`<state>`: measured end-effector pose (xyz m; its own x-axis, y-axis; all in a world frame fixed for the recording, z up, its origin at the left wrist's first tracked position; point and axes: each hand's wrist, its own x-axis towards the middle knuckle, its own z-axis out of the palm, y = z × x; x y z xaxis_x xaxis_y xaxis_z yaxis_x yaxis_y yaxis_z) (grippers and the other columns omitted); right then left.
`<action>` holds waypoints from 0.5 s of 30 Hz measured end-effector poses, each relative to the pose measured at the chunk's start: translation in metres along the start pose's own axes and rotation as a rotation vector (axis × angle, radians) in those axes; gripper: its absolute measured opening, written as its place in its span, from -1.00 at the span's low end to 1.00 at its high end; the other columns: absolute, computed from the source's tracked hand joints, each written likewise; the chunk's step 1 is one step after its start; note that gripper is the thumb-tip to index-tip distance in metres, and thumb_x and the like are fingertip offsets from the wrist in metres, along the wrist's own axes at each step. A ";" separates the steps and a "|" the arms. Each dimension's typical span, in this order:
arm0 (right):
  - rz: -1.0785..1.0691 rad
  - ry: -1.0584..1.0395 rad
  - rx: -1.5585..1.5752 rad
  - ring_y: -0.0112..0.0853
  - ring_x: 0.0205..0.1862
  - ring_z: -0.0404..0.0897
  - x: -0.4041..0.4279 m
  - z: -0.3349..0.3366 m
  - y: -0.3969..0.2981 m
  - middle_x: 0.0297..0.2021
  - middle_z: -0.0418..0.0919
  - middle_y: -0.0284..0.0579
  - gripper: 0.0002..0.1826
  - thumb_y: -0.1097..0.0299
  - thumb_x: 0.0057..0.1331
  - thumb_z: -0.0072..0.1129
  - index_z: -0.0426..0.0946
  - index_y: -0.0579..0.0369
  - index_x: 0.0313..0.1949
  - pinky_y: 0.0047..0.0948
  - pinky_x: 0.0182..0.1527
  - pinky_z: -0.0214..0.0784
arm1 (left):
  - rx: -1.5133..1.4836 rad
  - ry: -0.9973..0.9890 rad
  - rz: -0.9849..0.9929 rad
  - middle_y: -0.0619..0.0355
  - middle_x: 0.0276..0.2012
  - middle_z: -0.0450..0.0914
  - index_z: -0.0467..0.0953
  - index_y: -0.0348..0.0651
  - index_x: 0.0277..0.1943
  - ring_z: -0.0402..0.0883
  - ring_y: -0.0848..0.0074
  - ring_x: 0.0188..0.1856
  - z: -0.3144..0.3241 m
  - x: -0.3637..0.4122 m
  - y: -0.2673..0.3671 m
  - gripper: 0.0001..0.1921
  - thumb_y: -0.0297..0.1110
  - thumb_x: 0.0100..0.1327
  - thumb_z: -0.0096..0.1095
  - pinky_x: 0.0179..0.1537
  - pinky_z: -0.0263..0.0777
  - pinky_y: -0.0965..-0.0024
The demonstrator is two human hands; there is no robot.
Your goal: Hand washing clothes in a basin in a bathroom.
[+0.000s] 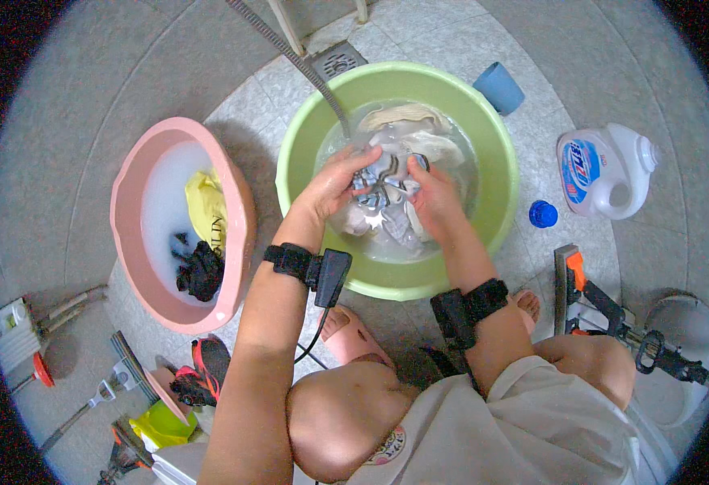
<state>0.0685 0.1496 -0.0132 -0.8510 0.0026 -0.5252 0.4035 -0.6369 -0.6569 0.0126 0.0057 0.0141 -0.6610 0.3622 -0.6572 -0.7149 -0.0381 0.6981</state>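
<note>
A large green plastic basin holds cloudy water with pale clothes soaking in it. Above the water, a light blue and white cloth with dark stripes is stretched between my two hands. My left hand grips its left side, thumb on top. On the other side, my right hand pinches the cloth between thumb and fingers. A grey corrugated hose hangs into the basin at the upper left. Both forearms carry black strapped devices.
Left stands a pink basin of sudsy water with a yellow cloth and black cloth. Right are a blue cup, blue cap, detergent jug and a mop. A floor drain lies behind the green basin.
</note>
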 end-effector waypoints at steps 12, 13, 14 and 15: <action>0.149 -0.102 -0.350 -0.46 -0.34 0.43 -0.006 0.003 0.002 -0.24 0.42 -0.23 -0.51 0.23 -0.01 0.11 0.26 0.15 -0.09 -0.50 -0.27 0.24 | -0.360 -0.065 -0.070 0.14 -0.39 0.47 0.34 -0.18 -0.21 0.47 0.42 -0.35 -0.022 0.010 -0.003 -0.42 0.21 0.10 -0.36 -0.35 0.38 0.40; 0.033 -0.070 -0.129 -0.45 -0.30 0.43 -0.005 0.000 0.005 -0.23 0.41 -0.21 -0.48 0.23 -0.01 0.11 0.23 0.16 -0.06 -0.48 -0.26 0.24 | -0.392 -0.153 -0.047 0.10 -0.33 0.47 0.32 -0.20 -0.16 0.46 0.40 -0.29 -0.020 0.010 -0.003 -0.41 0.18 0.13 -0.42 -0.30 0.37 0.37; 0.032 -0.067 -0.131 -0.45 -0.30 0.43 -0.004 -0.004 0.005 -0.23 0.41 -0.21 -0.48 0.23 -0.01 0.11 0.23 0.16 -0.06 -0.48 -0.26 0.24 | -0.423 -0.240 -0.024 0.06 -0.27 0.47 0.31 -0.22 -0.12 0.46 0.37 -0.24 -0.019 0.010 -0.004 -0.40 0.16 0.15 -0.49 -0.25 0.36 0.35; 0.014 -0.056 -0.063 -0.44 -0.27 0.42 -0.008 0.001 -0.002 -0.22 0.41 -0.21 -0.49 0.24 0.00 0.10 0.23 0.15 -0.07 -0.49 -0.25 0.24 | -0.422 -0.235 -0.022 0.06 -0.27 0.47 0.31 -0.22 -0.12 0.46 0.37 -0.24 -0.023 0.011 -0.005 -0.40 0.16 0.15 -0.49 -0.25 0.36 0.35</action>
<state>0.0738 0.1498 -0.0073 -0.8617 -0.0504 -0.5048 0.4345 -0.5870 -0.6831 0.0040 -0.0117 -0.0030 -0.6098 0.5659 -0.5548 -0.7906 -0.3852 0.4760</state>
